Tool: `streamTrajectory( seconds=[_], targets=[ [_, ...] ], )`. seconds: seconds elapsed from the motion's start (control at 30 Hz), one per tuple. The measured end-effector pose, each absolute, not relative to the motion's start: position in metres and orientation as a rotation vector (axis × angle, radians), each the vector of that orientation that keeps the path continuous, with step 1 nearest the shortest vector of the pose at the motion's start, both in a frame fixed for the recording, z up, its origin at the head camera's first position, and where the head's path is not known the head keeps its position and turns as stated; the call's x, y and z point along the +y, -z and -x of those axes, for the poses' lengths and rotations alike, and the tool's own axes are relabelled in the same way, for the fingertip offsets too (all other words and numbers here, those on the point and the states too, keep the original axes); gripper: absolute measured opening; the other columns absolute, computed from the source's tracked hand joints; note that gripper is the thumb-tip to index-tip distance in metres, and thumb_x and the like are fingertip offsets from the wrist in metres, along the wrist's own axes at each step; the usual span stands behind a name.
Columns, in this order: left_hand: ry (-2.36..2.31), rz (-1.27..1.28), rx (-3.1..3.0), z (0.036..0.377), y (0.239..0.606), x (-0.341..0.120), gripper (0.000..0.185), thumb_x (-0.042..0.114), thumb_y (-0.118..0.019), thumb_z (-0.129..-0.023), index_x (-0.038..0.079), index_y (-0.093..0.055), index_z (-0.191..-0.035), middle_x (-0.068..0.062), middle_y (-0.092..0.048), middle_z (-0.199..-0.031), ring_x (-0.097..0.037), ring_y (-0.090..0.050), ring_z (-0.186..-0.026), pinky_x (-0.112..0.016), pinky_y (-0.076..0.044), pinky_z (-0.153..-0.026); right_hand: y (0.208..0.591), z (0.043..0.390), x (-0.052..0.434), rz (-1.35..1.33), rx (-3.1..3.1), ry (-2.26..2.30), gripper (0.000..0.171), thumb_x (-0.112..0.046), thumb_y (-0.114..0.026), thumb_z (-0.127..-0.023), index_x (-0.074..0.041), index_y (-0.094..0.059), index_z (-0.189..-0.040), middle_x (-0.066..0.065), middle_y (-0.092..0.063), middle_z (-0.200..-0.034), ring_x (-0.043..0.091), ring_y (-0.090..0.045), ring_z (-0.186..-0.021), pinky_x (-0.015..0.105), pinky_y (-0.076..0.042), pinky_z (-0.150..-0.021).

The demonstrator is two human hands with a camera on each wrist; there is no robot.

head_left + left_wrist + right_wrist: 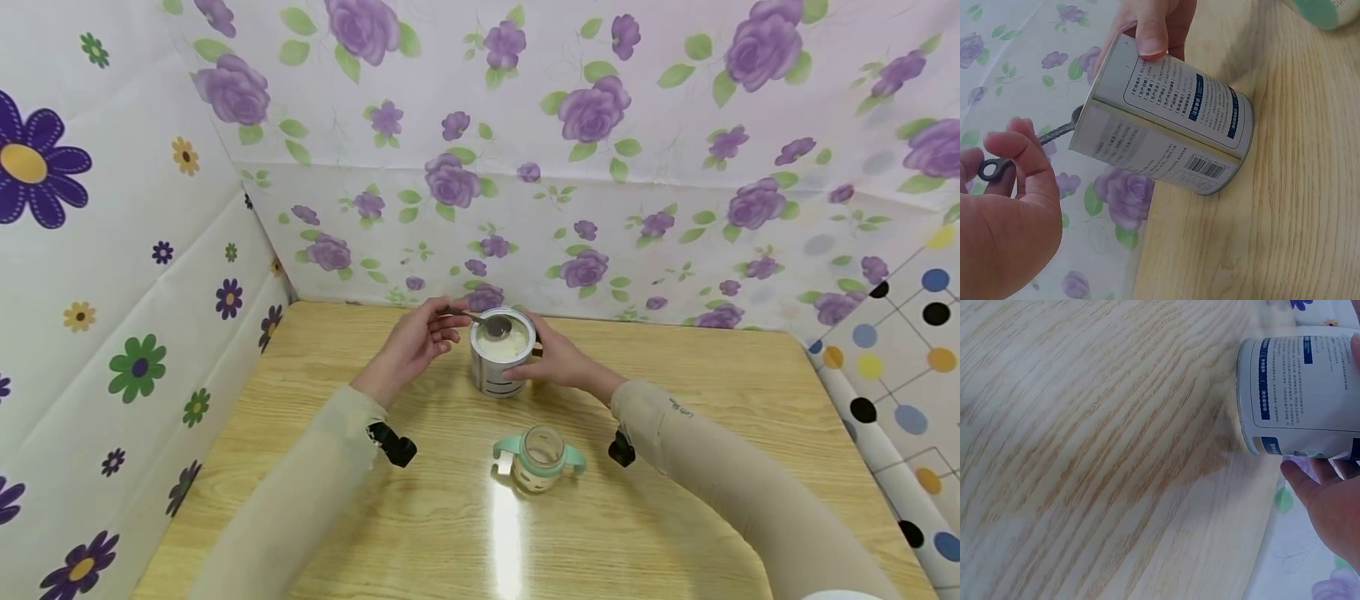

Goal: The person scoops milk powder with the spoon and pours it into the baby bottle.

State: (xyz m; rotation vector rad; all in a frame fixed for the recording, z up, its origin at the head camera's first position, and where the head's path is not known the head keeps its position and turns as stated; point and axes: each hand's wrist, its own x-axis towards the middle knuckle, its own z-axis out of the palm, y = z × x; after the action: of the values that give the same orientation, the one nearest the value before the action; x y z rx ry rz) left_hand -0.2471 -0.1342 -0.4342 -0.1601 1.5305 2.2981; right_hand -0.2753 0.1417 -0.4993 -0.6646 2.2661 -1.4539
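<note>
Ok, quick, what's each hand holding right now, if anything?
Left hand: closed, holding the spoon.
Right hand: closed, gripping the can by its side.

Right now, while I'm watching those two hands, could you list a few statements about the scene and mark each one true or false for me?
1. The right hand grips a white cylindrical tin. True.
2. The left hand is empty. False: it pinches a dark grey metal spoon.
3. A clear cup with two mint-green handles stands on the pale wooden table. True.
4. The tin is covered by a lid. False: its top is open, showing cream-coloured contents.
5. A white sheet printed with purple roses rises behind the table. True.
</note>
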Motion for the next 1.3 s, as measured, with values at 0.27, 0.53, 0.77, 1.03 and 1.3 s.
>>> streamTrajectory(
  seconds=[0.27,0.53,0.77,1.03,1.3],
  targets=[
    [-2.139,0.052,1.719,0.249,0.437,-0.132,0.048,0.033,-0.049,-0.116,-0.004,-0.061,-0.145,0.001,-0.077,-0.098,-0.010,-0.065,-0.074,-0.019,-0.048,-0.057,0.499,0.273,0.141,0.664,2.251,1.474,0.108,-0.024,-0.093,-0.087,-0.020,-0.022,-0.169,0.009,-0.042,-0.161,0.034,-0.042,-0.151,0.060,-0.040,-0.120],
    [-2.011,-0.018,1.826,0.253,0.437,-0.131,0.049,0.036,-0.046,-0.117,-0.004,-0.063,-0.141,-0.001,-0.075,-0.103,-0.010,-0.063,-0.077,-0.020,-0.046,-0.059,0.502,0.273,0.140,0.669,2.247,1.495,0.106,-0.020,-0.093,-0.087,-0.021,-0.024,-0.168,0.007,-0.045,-0.158,0.033,-0.044,-0.148,0.060,-0.042,-0.118],
    [-1.875,-0.091,1.883,0.256,0.431,-0.130,0.052,0.038,-0.047,-0.116,-0.004,-0.064,-0.141,-0.003,-0.075,-0.104,-0.011,-0.063,-0.076,-0.020,-0.046,-0.058,0.502,0.274,0.139,0.678,2.252,1.498,0.107,-0.021,-0.092,-0.088,-0.022,-0.023,-0.169,0.008,-0.044,-0.159,0.033,-0.045,-0.147,0.061,-0.043,-0.117],
    [-1.781,-0.141,1.872,0.258,0.424,-0.129,0.050,0.036,-0.049,-0.116,-0.006,-0.066,-0.137,-0.001,-0.075,-0.098,-0.012,-0.065,-0.076,-0.023,-0.045,-0.059,0.502,0.273,0.139,0.689,2.252,1.507,0.105,-0.020,-0.091,-0.089,-0.023,-0.024,-0.169,0.008,-0.045,-0.158,0.032,-0.046,-0.145,0.061,-0.044,-0.116],
    [-1.704,-0.185,1.859,0.259,0.425,-0.135,0.051,0.034,-0.046,-0.117,-0.007,-0.063,-0.142,-0.001,-0.072,-0.097,-0.012,-0.064,-0.077,-0.022,-0.043,-0.060,0.504,0.274,0.138,0.681,2.254,1.520,0.103,-0.015,-0.091,-0.089,-0.022,-0.025,-0.168,0.009,-0.047,-0.156,0.032,-0.048,-0.143,0.060,-0.045,-0.115]
  ],
)
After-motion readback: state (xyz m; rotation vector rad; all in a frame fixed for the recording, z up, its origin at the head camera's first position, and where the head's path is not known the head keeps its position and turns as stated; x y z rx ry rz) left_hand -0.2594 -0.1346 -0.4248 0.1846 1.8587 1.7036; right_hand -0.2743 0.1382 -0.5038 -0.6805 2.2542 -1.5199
